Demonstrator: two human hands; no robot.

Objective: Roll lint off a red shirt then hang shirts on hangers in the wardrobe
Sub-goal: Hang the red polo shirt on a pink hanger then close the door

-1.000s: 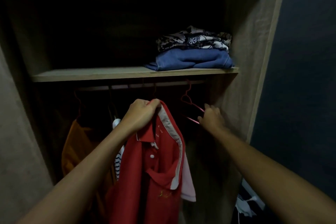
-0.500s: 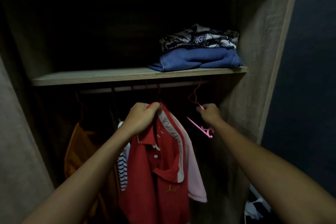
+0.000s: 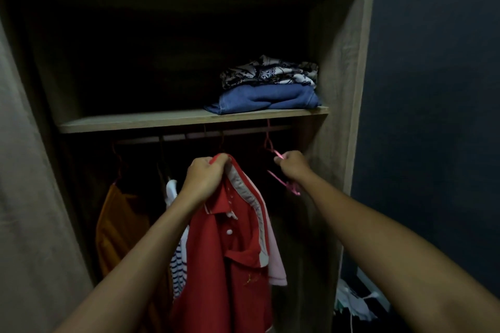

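Wardrobe, open, dim. Left hand: fist clenched round collar of red shirt, which hangs in front of the rail. Right hand: fingers pinched on pink hanger, right of shirt, hook on rail. Far left: orange garment, striped top. Shelf: folded jeans, patterned cloth atop.
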